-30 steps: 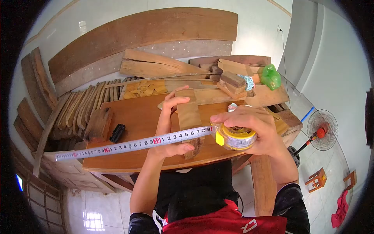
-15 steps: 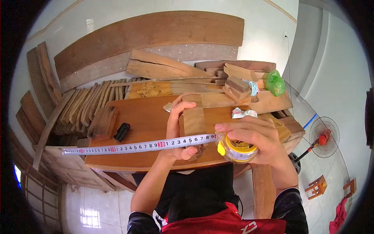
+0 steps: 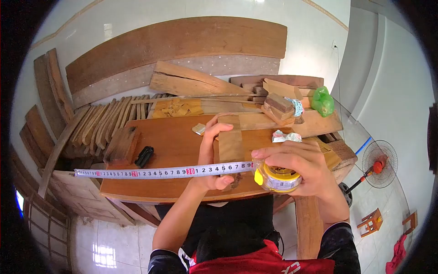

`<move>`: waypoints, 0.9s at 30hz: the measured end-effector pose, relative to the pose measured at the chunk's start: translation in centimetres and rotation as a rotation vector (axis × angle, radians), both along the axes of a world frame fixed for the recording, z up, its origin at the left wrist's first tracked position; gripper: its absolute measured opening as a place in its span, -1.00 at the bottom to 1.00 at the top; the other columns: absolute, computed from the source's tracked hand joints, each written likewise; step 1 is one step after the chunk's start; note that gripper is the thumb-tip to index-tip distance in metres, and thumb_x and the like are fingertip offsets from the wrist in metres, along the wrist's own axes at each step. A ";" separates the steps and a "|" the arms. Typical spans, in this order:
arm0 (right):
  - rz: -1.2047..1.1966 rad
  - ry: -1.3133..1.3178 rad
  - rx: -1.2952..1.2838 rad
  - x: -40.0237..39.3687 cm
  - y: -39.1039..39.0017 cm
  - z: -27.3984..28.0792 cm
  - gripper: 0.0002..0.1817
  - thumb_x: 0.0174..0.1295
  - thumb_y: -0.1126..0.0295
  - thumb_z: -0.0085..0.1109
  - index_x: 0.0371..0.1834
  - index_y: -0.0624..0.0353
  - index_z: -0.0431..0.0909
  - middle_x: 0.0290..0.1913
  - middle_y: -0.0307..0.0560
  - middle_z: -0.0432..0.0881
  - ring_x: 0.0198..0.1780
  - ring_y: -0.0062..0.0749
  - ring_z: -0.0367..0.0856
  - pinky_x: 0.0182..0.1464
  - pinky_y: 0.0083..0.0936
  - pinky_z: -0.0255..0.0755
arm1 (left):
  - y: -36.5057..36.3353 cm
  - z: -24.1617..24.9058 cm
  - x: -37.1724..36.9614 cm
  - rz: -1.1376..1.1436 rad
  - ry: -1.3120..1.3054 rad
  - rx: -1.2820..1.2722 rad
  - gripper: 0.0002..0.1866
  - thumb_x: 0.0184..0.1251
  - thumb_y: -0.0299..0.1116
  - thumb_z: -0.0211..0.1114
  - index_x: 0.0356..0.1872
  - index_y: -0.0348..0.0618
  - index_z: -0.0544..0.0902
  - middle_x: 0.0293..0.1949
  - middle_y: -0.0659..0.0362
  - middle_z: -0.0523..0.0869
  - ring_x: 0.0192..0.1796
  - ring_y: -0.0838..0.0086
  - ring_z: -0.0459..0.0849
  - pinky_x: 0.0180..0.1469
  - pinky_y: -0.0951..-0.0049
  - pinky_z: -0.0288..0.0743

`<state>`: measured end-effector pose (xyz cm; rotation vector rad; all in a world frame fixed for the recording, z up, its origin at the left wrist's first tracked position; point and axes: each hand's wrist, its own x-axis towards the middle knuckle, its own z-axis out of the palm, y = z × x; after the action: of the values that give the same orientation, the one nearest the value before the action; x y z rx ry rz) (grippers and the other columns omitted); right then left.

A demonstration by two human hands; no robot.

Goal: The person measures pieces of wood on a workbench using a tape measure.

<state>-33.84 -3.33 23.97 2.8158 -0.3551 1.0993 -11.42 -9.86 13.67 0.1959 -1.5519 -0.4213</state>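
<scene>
My left hand [image 3: 207, 151] is wrapped round a wooden block [image 3: 231, 145], its thumb near the lower end and its fingers curled at the top. In my right hand [image 3: 306, 165] is a yellow tape measure [image 3: 279, 177], gripped by its round case. Its white blade [image 3: 159, 172] is pulled out far to the left and crosses in front of the block and my left palm. The blade's free end hangs over the left part of the wooden table [image 3: 173, 137]. Part of the block is hidden behind the blade.
On the table lie a black object [image 3: 144, 156], a dark wood block [image 3: 122, 145] and a crumpled wrapper [image 3: 286, 136]. Behind are stacked wood pieces [image 3: 278, 107], a green bag [image 3: 323, 101] and long boards [image 3: 182, 41]. A fan [image 3: 381, 164] stands at right.
My left hand and the block have shifted slightly right, uncovering more of a small pale item behind. The tape blade sits a touch lower in view. Both grips stay the same.
</scene>
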 end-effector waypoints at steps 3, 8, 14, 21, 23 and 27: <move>-0.005 0.021 0.024 0.3 0.3 0.3 -0.52 -0.04 0.40 0.58 -0.06 0.14 0.55 0.01 0.07 0.77 -0.07 -0.15 0.81 -0.11 -0.38 0.66 | -0.1 0.1 -0.6 -0.026 0.014 -0.011 0.02 -0.10 0.41 0.37 0.28 -0.15 0.40 0.31 -0.20 0.35 0.42 -0.04 0.26 0.44 0.00 0.08; 0.029 -0.013 -0.010 0.7 0.0 0.2 -0.52 -0.02 0.38 0.52 0.01 0.14 0.58 0.06 -0.05 0.75 -0.20 -0.24 0.77 -0.21 -0.43 0.64 | 0.1 0.1 -0.6 -0.012 0.012 -0.010 0.01 -0.11 0.39 0.39 0.27 -0.15 0.41 0.30 -0.21 0.35 0.42 -0.05 0.26 0.44 0.01 0.09; 0.035 -0.034 -0.021 0.9 0.1 0.1 -0.52 -0.01 0.38 0.49 0.03 0.14 0.60 0.08 -0.10 0.74 -0.24 -0.27 0.76 -0.25 -0.44 0.63 | -0.1 0.0 -0.4 -0.007 0.016 -0.052 0.00 -0.12 0.36 0.41 0.28 -0.14 0.41 0.31 -0.21 0.34 0.42 -0.06 0.26 0.44 0.00 0.08; -0.016 -0.040 -0.018 1.1 0.6 0.0 -0.51 -0.02 0.40 0.50 0.04 0.14 0.59 0.07 -0.14 0.75 -0.26 -0.29 0.76 -0.26 -0.44 0.63 | 0.0 -0.2 -0.1 0.006 0.004 -0.037 0.01 -0.14 0.37 0.41 0.29 -0.12 0.41 0.32 -0.21 0.33 0.44 -0.07 0.24 0.44 -0.02 0.09; -0.017 -0.035 -0.021 1.1 0.7 0.1 -0.50 -0.04 0.40 0.50 0.04 0.13 0.58 0.07 -0.15 0.75 -0.27 -0.29 0.75 -0.27 -0.44 0.62 | 0.0 -0.2 -0.1 0.014 0.000 -0.041 0.01 -0.15 0.38 0.41 0.29 -0.11 0.40 0.32 -0.21 0.33 0.44 -0.07 0.24 0.43 -0.03 0.10; -0.031 -0.016 0.009 0.9 1.0 0.3 -0.50 -0.05 0.41 0.52 0.03 0.14 0.58 0.06 -0.13 0.75 -0.24 -0.28 0.77 -0.25 -0.44 0.63 | 0.0 -0.2 -0.2 0.004 -0.005 -0.047 0.02 -0.15 0.39 0.41 0.29 -0.10 0.40 0.33 -0.22 0.32 0.43 -0.08 0.25 0.43 -0.04 0.11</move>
<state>-32.90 -2.38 24.28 2.8004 -0.4044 1.1181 -11.61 -9.83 13.47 0.1637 -1.5648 -0.3810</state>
